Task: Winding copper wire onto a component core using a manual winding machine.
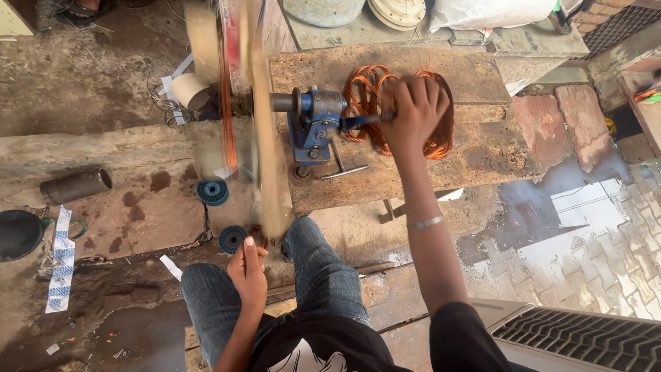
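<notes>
My right hand (413, 114) grips the crank handle of a blue hand-cranked winding machine (315, 124) fixed on a worn wooden bench (475, 76). The machine's shaft carries a wooden winding frame (241, 103) that is blurred from spinning, with copper wire wrapped on it. Under my right hand lies a loose coil of copper wire (441, 131). My left hand (248, 272) is closed low by my knee, pinching the thin copper wire near a blue spool (233, 239). My legs in blue jeans are below.
A second blue spool (212, 191) stands on the stained concrete floor. A dark metal cylinder (76, 186) and a black bowl (19, 234) lie at left. A T-shaped metal tool (342, 169) rests on the bench. A roll of tape (189, 91) sits behind the frame. Wet paving is at right.
</notes>
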